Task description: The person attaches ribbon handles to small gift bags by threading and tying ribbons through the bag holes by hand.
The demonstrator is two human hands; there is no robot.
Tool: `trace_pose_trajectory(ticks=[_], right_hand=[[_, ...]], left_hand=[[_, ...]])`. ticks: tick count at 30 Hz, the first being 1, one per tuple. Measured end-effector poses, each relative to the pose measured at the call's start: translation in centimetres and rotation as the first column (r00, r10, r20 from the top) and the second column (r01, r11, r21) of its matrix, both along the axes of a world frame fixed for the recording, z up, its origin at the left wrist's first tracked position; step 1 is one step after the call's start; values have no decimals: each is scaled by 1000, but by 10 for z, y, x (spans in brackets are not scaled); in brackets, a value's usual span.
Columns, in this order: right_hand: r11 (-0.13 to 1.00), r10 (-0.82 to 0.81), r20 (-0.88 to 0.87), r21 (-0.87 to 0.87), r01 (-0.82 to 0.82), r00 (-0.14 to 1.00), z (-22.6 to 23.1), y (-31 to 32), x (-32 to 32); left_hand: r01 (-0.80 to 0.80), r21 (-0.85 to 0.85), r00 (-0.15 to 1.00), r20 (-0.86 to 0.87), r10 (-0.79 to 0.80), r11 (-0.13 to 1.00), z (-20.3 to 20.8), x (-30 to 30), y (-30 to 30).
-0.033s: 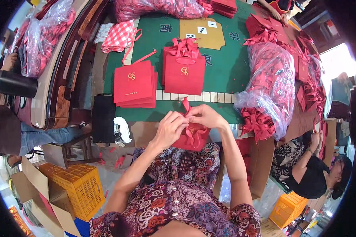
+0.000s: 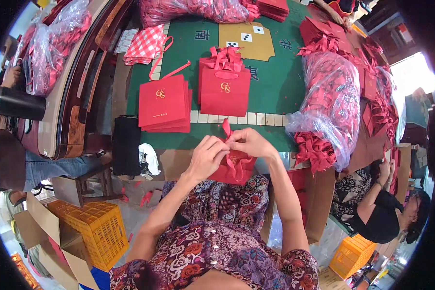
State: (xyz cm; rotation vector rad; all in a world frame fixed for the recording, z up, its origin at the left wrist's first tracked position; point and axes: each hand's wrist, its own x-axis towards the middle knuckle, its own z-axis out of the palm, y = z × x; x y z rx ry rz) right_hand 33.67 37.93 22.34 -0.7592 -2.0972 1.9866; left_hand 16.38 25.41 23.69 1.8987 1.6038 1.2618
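A small red gift bag (image 2: 240, 173) is held at the near edge of the green-topped table (image 2: 278, 82), just in front of the wearer's lap. A red ribbon (image 2: 226, 126) at the bag's top is pinched by the fingertips of the left hand (image 2: 209, 157) and the right hand (image 2: 251, 143); both grips are closed on it, and the two sets of fingertips are brought together. Which strand is held by which hand cannot be told, as the contact is partly hidden by the fingers. A ribbon end is seen standing up beyond the fingertips, and a loop is left hanging over the bag's front.

Beyond the hands, a stack of flat red paper bags (image 2: 163, 108) is laid to the left, and beside it a ribbon-topped pile of red bags (image 2: 224, 99) is placed, the two piles nearly touching. Farther back on the left, a red-and-white checked bag (image 2: 145, 46) is set down. On the right, a clear plastic sack (image 2: 331, 92) is filled with red ribboned pieces, some of which are spilled from its near end. Near the table's left corner, a black case (image 2: 126, 145) and a crumpled white cloth (image 2: 150, 158) are placed side by side.
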Motion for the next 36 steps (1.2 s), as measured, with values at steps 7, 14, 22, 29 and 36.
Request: trace_pose_trajectory(ticks=[7, 14, 22, 29, 36], right_hand=[[896, -428, -28, 123, 428, 903, 1, -1, -19], [690, -652, 70, 467, 552, 755, 9, 1, 22], [587, -707, 186, 692, 420, 682, -2, -18, -6], [720, -651, 45, 355, 597, 758, -7, -26, -2], [814, -581, -6, 33, 581, 814, 1, -37, -6]], left_hand=[[-23, -167, 997, 62, 34, 986, -1, -4, 1], [-209, -268, 966, 90, 241, 940, -10, -10, 5], [-317, -263, 948, -103, 300, 911, -14, 11, 27], [-236, -467, 900, 226, 373, 852, -16, 15, 29], [-251, -336, 939, 145, 313, 908, -14, 21, 28]])
